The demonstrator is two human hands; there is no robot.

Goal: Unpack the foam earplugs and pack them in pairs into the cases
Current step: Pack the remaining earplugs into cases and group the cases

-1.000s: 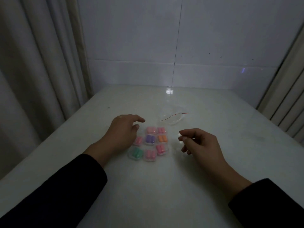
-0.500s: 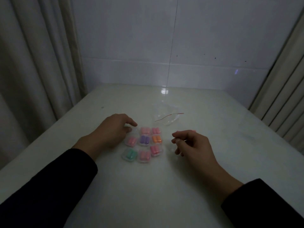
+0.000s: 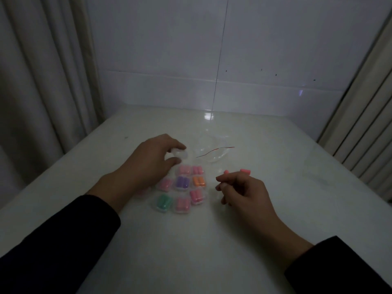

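So since half a second back, a clear empty case (image 3: 180,154) has been picked up off the table (image 3: 212,240) by the left hand (image 3: 148,164), which was just resting beside the packed cases before, and two pink earplugs (image 3: 245,171) have been brought into view at the tips of the right hand (image 3: 244,192). The left grip is closed lightly around the case between thumb and fingertips, held just above the far-left corner of the cluster; whether the lid is open yet can't be told, it's too dim and see-through. The right grip is pinched mostly shut, with the pink plugs poking out past the fingers, one tip at the forefinger and a fatter end further right. Seven or so filled cases (image 3: 182,187) are laid out in rough rows between the hands: pinks, a purple pair (image 3: 182,181), an orange pair (image 3: 199,181), a green pair (image 3: 163,200). Behind them the crumpled clear bag (image 3: 214,149) with its red tie strip (image 3: 214,150) is left lying, looking emptied. So the step in hand seems to be the loading of one of the last pairs. For the next move, the case will need to be held open and steady, the two hands brought together, and the plugs squeezed in side by side before the lid gets snapped down.
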